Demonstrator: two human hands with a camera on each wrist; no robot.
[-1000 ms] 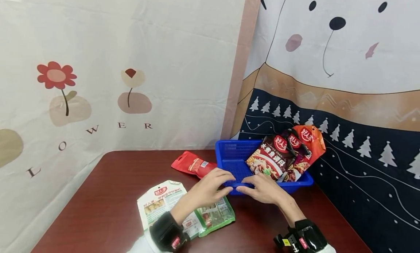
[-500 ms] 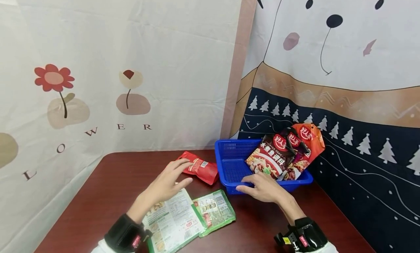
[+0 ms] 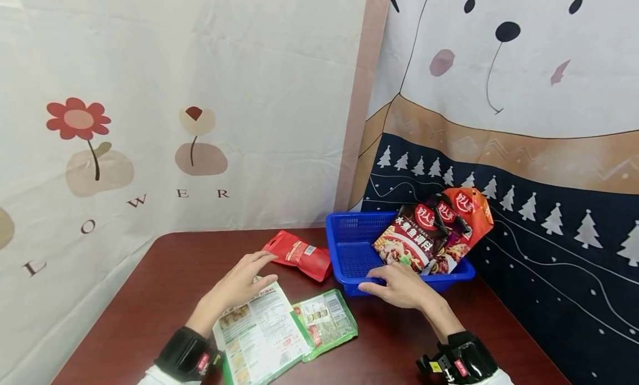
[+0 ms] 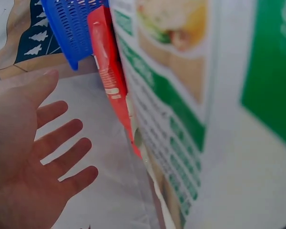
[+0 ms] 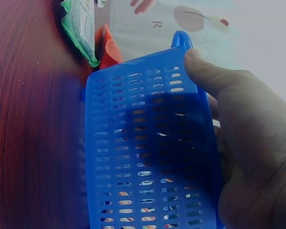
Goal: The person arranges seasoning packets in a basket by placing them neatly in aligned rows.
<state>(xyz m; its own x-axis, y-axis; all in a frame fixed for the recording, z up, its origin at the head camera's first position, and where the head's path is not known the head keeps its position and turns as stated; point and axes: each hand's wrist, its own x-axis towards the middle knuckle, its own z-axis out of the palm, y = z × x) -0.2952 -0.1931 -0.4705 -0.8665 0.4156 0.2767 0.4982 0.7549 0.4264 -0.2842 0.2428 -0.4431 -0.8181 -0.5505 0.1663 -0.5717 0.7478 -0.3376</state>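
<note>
My right hand (image 3: 400,286) grips the near rim of the blue plastic basket (image 3: 356,285); in the right wrist view its thumb lies over the rim and its fingers go behind the slotted wall (image 5: 148,114). My left hand (image 3: 238,282) holds nothing. Its fingers are spread, as the left wrist view shows, and it hovers over the far end of a large white-and-green food packet (image 3: 264,335). Just beyond its fingertips lies a red packet (image 3: 302,254), close to the basket's left side. A smaller green packet (image 3: 326,323) touches the white one's right edge.
Several seasoning packets lean in the basket's right half, among them a dark brown one (image 3: 406,241) and an orange one (image 3: 474,218) sticking out past the rim. Printed cloths hang behind the dark red table (image 3: 189,257) and along its right side.
My left hand has left the basket's near rim and moved left, over the white-and-green packet, lowering slightly in the last half second. The right hand stays on the rim.
</note>
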